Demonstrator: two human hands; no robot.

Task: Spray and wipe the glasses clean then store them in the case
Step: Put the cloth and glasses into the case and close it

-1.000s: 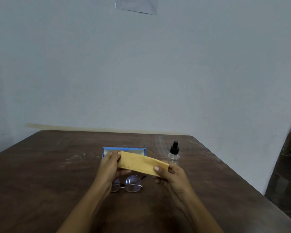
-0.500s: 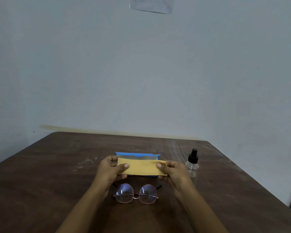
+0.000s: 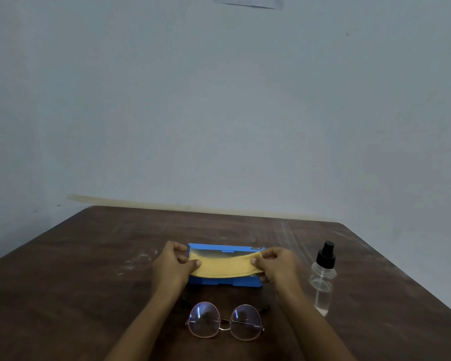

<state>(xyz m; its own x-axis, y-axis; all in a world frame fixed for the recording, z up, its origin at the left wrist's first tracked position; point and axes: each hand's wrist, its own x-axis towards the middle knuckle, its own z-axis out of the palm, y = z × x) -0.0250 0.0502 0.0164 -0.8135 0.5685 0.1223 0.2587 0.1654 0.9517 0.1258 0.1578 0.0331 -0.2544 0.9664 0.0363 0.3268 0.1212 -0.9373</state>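
A folded yellow cloth is stretched flat between my two hands, low over an open blue glasses case. My left hand pinches the cloth's left end and my right hand pinches its right end. The cloth hides most of the case's inside. Round thin-framed glasses lie on the brown table just in front of the case, lenses facing me, between my forearms. A clear spray bottle with a black cap stands upright to the right of my right hand.
The table ends at a pale wall behind the case. Its right edge runs diagonally past the bottle. Pale scuff marks show on the wood left of the case.
Both hands carried the cloth away from me, from above the glasses to over the case, and levelled it. The glasses now show fully. The camera view shifted left and down.
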